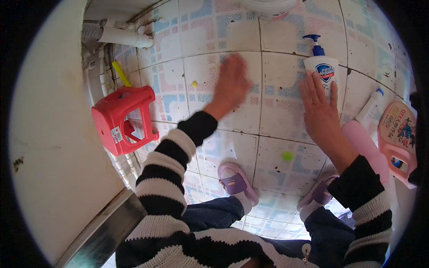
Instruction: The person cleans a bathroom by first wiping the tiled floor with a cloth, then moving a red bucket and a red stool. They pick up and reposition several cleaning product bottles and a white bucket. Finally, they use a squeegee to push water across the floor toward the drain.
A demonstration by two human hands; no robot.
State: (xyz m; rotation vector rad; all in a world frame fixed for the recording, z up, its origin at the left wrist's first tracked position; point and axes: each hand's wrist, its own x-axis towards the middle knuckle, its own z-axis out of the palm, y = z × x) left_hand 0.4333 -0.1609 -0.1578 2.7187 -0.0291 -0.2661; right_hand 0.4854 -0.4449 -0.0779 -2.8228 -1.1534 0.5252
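A white pump bottle [329,68] with a blue pump head lies on the tiles at the right, its front label facing up. My right hand [319,100] rests on its lower part, fingers stretched out, the thumb apart near the bottle's right side. Farther left, my left hand [232,82] is over the tiles, smeared by motion; its fingers cannot be made out. Just left of it a small yellow round thing [194,84] sits on the tiles. A bright green patch [287,156] shows nearer me, between my slippered feet and the bottle.
A red plastic stool [107,123] lies on its side at the left, with a yellow strip [120,73] behind it. White pipes [125,37] run along that wall. Rightward lie a white tube [371,106], a pink bottle [364,145] and a pink handled jug [397,129]. A clear container [270,6] stands at the far edge.
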